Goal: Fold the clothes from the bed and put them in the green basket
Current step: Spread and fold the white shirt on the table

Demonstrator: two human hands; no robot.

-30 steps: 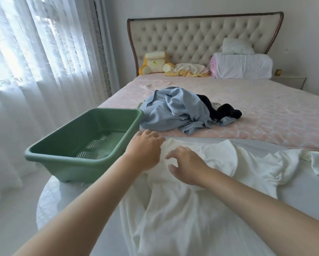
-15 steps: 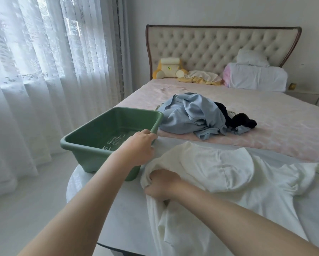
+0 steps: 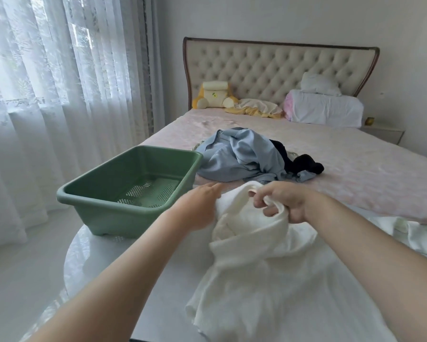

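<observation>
On the white table [image 3: 158, 280] sits the basket [image 3: 123, 218]. Beside it, the right hand [image 3: 284, 203] clenches a bunched fold of the white garment [image 3: 252, 243]. The left hand [image 3: 197, 208] is alongside, fingers straight. 2 clothes [image 3: 239, 156] lie on the bed [image 3: 355, 169].

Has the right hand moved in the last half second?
Yes. The right hand, gripping the white garment, has risen and shifted right, away from the green basket.

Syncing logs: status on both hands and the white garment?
Right hand grips bunched white cloth garment. Left hand open, beside it. Green plastic basket alongside, no clothes inside; nothing between.
</observation>
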